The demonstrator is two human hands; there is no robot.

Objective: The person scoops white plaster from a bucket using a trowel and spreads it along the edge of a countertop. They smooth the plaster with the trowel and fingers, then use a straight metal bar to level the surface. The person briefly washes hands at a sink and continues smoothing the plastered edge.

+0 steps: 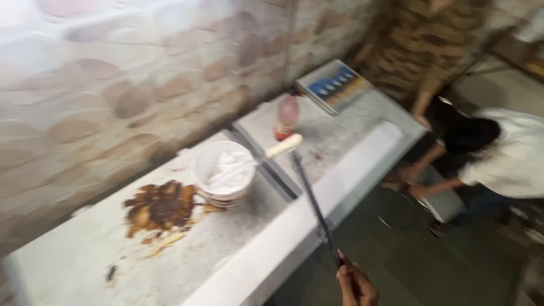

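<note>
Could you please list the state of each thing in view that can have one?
Paint roller: held out on its long handle, head over the bucket's rim.
White bucket: open, upright on the counter.
Pink bottle: upright, capped.
Brown patch: spread across the counter.
Hand: closed on the roller's handle; which hand is unclear.

Near end of table: bare stone, open to reach.
Middle: brown stain and white bucket just beside it block the way.
Across the edge: paint roller and its long handle.
Far end: pink bottle, leaning board.
Floor beside: crouching person.
</note>
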